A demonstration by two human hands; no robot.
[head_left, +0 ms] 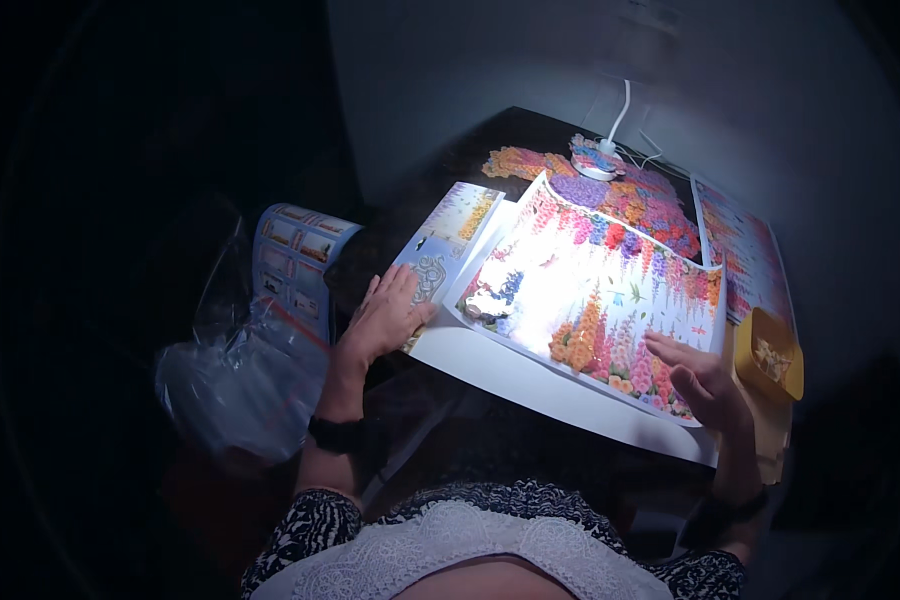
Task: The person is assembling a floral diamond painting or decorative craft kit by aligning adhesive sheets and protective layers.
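Note:
My left hand (382,315) lies flat, fingers stretched, on the lower end of a narrow printed sheet (440,240) with flowers and a grey scroll pattern. At the right, my right hand (705,382) is held with its fingers extended, at the lower right edge of a large floral sheet (625,315). Whether it touches that sheet I cannot tell. Hanging blossoms and upright flower spikes cover the floral sheet, and lamp glare washes out its middle. Its top edge curls up. White paper (530,385) shows beneath it. Neither hand holds anything.
Crocheted-looking flower cut-outs (650,205) lie behind, around a white lamp base (597,160). More floral sheets (745,245) and a yellow container (770,355) with small pale pieces are at the right. A clear plastic bag (235,395) and a blue printed sheet (295,265) hang at the left table edge.

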